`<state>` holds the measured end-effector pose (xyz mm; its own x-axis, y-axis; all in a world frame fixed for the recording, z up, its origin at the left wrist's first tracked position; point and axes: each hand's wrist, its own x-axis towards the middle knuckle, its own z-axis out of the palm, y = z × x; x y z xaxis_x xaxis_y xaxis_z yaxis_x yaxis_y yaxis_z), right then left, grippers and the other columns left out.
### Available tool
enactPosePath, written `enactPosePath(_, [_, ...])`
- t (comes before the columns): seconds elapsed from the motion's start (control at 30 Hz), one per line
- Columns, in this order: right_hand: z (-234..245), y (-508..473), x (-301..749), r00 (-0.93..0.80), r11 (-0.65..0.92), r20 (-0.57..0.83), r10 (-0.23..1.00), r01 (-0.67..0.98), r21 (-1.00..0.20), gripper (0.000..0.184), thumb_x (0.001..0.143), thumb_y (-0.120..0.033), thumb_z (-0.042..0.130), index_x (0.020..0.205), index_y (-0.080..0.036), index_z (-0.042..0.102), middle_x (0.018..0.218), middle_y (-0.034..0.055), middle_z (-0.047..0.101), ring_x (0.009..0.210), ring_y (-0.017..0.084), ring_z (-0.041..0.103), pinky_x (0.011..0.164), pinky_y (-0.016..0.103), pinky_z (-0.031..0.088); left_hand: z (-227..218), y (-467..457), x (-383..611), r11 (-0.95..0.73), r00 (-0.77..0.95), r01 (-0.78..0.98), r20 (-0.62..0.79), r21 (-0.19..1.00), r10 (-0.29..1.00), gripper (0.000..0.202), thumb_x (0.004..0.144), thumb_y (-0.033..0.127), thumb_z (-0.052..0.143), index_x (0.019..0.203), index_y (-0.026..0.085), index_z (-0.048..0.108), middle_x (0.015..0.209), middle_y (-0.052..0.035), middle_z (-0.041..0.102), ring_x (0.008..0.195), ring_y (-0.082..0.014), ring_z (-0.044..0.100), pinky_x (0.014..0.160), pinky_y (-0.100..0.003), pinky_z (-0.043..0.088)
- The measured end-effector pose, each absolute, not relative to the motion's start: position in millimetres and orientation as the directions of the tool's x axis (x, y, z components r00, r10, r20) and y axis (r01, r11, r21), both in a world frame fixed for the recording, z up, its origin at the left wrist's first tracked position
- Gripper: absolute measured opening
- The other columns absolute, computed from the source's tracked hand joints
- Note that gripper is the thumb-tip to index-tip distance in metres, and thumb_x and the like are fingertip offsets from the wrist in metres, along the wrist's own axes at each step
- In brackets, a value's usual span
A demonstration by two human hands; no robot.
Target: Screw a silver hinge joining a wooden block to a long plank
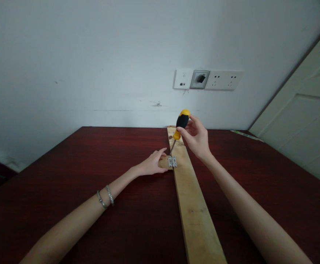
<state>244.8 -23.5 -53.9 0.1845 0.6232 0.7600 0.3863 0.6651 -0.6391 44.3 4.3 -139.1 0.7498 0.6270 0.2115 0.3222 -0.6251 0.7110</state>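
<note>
A long wooden board (191, 200) lies on the dark red tabletop, running from near me toward the wall. Against its left edge sits a small wooden block (164, 162), and a silver metal hinge (172, 161) spans the joint between the two. My left hand (152, 163) is closed around the block, thumb on the near side and fingers on the far side. In my right hand (195, 137) is a yellow and black screwdriver (182, 120), gripped by its handle and tilted. Its shaft points down to the hinge's far left edge; whether the tip touches a screw cannot be made out.
The dark red table (116, 146) meets a white wall (107, 55) at the back. Wall sockets (224, 80) with a black plug (201, 78) are above it. A thin pale strip (246, 135) lies at the back right, near a white panelled door (308, 110).
</note>
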Motion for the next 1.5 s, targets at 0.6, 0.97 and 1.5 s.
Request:
enactPosePath(0.6, [-54, -27, 241, 0.147, 0.676, 0.753, 0.641, 0.357, -0.645, 0.053, 0.074, -0.036, 0.07, 0.123, -0.024, 0.052, 0.096, 0.0035, 0.063, 0.076, 0.015, 0.063, 0.071, 0.034, 0.057, -137, 2, 45, -0.611, 0.743, 0.33, 0.201, 0.72, 0.638, 0.091, 0.068, 0.026, 0.073, 0.144, 0.016, 0.023, 0.127, -0.0153, 0.051, 0.119, -0.0297, 0.047, 0.103, -0.049, 0.034])
enactPosePath(0.97, [-55, -26, 240, 0.134, 0.674, 0.755, 0.642, 0.369, -0.639, 0.053, 0.074, -0.035, 0.069, 0.123, -0.025, 0.052, 0.095, 0.0032, 0.063, 0.075, 0.014, 0.062, 0.068, 0.032, 0.056, -138, 4, 45, -0.609, 0.74, 0.329, 0.204, 0.722, 0.641, 0.091, 0.067, 0.027, 0.074, 0.143, 0.016, 0.025, 0.124, -0.0151, 0.052, 0.117, -0.0291, 0.049, 0.103, -0.049, 0.034])
enactPosePath(1.5, [-51, -32, 233, 0.107, 0.679, 0.777, 0.621, 0.422, -0.601, 0.052, 0.074, -0.036, 0.069, 0.122, -0.025, 0.052, 0.095, 0.0027, 0.061, 0.074, 0.015, 0.06, 0.067, 0.032, 0.056, -136, 2, 46, -0.606, 0.733, 0.316, 0.218, 0.73, 0.645, 0.091, 0.066, 0.025, 0.074, 0.143, 0.018, 0.026, 0.125, -0.0131, 0.052, 0.117, -0.0292, 0.048, 0.102, -0.048, 0.034])
